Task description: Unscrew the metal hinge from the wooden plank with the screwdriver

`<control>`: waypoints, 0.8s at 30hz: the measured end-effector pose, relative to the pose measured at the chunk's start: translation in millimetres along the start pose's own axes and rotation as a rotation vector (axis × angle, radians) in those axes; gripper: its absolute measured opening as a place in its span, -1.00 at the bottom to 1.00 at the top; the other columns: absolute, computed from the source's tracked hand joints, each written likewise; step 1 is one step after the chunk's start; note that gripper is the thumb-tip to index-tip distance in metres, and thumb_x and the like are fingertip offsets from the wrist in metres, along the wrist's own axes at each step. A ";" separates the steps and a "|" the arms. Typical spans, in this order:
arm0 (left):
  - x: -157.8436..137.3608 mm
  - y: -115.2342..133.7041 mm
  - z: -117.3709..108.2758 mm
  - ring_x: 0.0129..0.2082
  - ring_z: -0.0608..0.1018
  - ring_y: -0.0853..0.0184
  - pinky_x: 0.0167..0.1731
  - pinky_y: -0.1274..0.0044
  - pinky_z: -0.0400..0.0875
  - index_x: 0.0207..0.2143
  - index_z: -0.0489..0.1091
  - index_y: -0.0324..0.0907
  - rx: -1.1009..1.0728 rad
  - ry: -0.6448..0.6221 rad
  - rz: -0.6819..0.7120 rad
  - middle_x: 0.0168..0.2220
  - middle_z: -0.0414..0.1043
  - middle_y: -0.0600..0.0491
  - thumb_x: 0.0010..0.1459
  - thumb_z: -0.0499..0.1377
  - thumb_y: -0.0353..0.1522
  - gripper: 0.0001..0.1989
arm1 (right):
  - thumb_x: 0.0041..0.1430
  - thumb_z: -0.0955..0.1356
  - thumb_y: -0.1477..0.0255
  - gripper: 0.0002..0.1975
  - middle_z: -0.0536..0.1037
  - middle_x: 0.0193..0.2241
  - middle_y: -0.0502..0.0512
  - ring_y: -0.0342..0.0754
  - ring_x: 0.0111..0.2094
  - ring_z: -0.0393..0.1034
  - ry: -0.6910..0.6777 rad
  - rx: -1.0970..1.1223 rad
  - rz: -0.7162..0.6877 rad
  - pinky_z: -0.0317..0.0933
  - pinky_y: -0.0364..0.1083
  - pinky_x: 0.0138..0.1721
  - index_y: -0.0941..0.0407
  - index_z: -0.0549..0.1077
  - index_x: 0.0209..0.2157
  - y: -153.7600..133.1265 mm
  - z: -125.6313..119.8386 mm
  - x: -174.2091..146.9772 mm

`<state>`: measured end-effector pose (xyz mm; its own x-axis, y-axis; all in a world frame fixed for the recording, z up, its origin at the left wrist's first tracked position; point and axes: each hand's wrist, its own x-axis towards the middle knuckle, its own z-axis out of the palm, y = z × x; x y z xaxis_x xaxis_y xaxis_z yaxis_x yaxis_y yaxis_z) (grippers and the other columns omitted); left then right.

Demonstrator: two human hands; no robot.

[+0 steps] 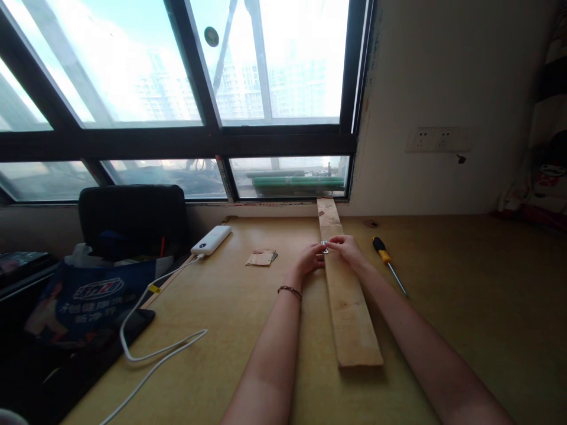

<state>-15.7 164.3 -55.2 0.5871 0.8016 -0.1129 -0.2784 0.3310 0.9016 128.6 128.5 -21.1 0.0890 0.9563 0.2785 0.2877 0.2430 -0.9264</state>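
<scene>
- a small metal piece (325,244), shiny and too tiny to identify, perhaps a bracket or hinge, sits on top of a long wooden plank (349,307), toward the plank's far half.
- the left hand (310,260) and the right hand (348,248) meet over it, fingertips of both pinched narrow around the small metal piece; the grip looks shared between the two hands.
- the left hand rests at the plank's left edge, with a thin bracelet (289,290) on its wrist; the right hand lies across the plank from the right.
- the wooden plank lies flat on the table (465,307), running from near the person to the far window sill.
- just right of the right hand lies a screwdriver (386,260) with a yellow and black handle, tip pointing near and right.
- left of the hands, a small packet (261,258) of brownish card lies on the table.
- farther left, a white power bank (211,239) sits at the table edge, its white cable (146,348) looping toward the near left.
- beyond the left edge are a blue bag (88,295) and a black chair (133,218).
</scene>
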 end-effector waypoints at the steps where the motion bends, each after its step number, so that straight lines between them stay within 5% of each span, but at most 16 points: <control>1: 0.1 -0.2 0.1 -0.50 0.50 0.37 -0.48 0.52 0.42 -0.24 0.34 -0.24 -0.006 0.002 0.000 -0.42 0.41 -0.02 -0.05 0.22 -0.33 -0.71 | -0.24 0.42 0.17 -0.64 0.51 -0.52 0.05 -0.14 -0.49 0.33 0.009 0.040 -0.005 0.15 -0.19 -0.46 0.21 0.48 -0.49 0.4 -0.2 1.1; 6: 1.2 -0.5 1.4 -0.49 0.50 0.36 -0.47 0.51 0.43 -0.24 0.34 -0.25 -0.007 0.009 0.001 -0.37 0.44 -0.06 -0.05 0.21 -0.38 -0.73 | -0.24 0.41 0.16 -0.64 0.48 -0.57 0.01 -0.18 -0.58 0.29 0.083 0.083 0.063 0.14 -0.19 -0.55 0.17 0.44 -0.48 0.7 1.0 2.6; 15: -0.6 0.0 3.2 -0.42 0.52 0.33 -0.41 0.51 0.43 -0.28 0.39 -0.28 0.010 -0.009 0.061 -0.32 0.46 -0.10 -0.03 0.21 -0.35 -0.76 | -0.26 0.45 0.35 -0.77 0.55 -0.58 0.04 -0.09 -0.55 0.41 0.089 -0.191 0.228 0.23 -0.17 -0.51 0.12 0.55 -0.45 -2.9 5.5 11.9; 24: 4.7 -5.1 -2.5 -0.45 0.50 0.36 -0.44 0.51 0.43 -0.25 0.38 -0.26 -0.012 0.005 0.060 -0.36 0.43 -0.05 -0.01 0.20 -0.35 -0.76 | -0.25 0.43 0.21 -0.73 0.58 -0.48 0.06 -0.05 -0.48 0.43 0.202 -0.443 0.305 0.17 -0.17 -0.55 0.01 0.57 -0.43 -8.4 15.0 10.4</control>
<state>-13.5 167.6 -61.4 0.5651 0.8227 -0.0616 -0.3219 0.2886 0.9017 112.8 138.9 -14.3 0.3985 0.9119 0.0981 0.5888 -0.1724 -0.7897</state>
